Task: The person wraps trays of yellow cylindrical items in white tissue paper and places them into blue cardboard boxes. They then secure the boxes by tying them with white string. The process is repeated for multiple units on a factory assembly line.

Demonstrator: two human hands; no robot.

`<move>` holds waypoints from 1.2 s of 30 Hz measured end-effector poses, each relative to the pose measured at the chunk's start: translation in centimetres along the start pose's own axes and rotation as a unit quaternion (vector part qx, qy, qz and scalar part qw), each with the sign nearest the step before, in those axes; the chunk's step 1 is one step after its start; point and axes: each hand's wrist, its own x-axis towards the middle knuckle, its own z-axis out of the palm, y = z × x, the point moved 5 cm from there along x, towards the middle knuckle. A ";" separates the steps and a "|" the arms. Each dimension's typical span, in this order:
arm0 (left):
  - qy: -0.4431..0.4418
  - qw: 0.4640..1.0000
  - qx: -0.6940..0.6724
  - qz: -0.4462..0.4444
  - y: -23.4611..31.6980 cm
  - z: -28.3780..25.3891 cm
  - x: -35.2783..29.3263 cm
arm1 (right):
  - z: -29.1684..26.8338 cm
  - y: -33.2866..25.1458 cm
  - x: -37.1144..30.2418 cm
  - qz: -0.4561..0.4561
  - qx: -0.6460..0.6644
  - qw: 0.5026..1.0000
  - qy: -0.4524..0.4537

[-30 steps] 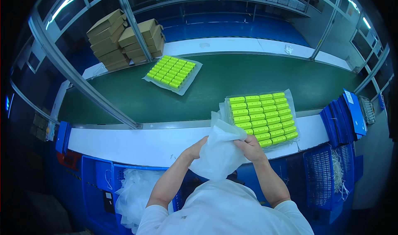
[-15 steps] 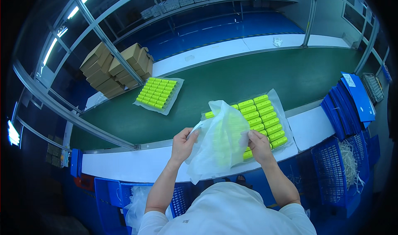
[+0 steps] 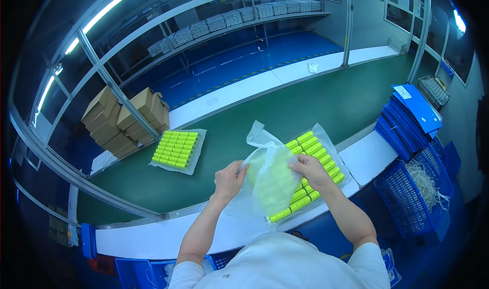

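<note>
A thin translucent plastic bag (image 3: pixel 270 179) hangs between my two hands. My left hand (image 3: pixel 230 179) pinches its left side, and my right hand (image 3: pixel 311 169) grips its right side with closed fingers. Under and behind the bag, rows of bright yellow-green cylinders (image 3: pixel 326 159) lie in a clear tray at the near edge of the green belt. The bag covers the left part of these rows, and the cylinders there show only faintly through it. Farther left on the belt sits a second tray of yellow-green cylinders (image 3: pixel 176 149) on a whitish sheet.
Brown cardboard boxes (image 3: pixel 145 113) are stacked beyond the belt (image 3: pixel 229 131) at left. Blue folders (image 3: pixel 407 121) pile up on the right. Below them stands a blue basket (image 3: pixel 402 200) with pale shredded strips. A metal frame post (image 3: pixel 114 95) rises at left.
My view has turned, so the scene sits lower and farther left. The bag is gathered more between my hands, its top corner lifted, and more cylinders show at the near edge.
</note>
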 end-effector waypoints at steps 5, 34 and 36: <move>-0.136 0.962 -0.148 -0.185 -4.6 1.7 1.2 | -7.1 0.0 -0.1 -0.007 0.007 0.990 0.143; -0.211 0.957 0.171 0.104 -0.9 14.1 -3.2 | -20.2 -1.0 0.5 -0.178 -0.512 0.791 0.285; -0.161 0.973 0.126 0.106 -1.1 12.9 -3.1 | -16.9 -2.8 1.3 -0.214 -0.475 0.805 0.283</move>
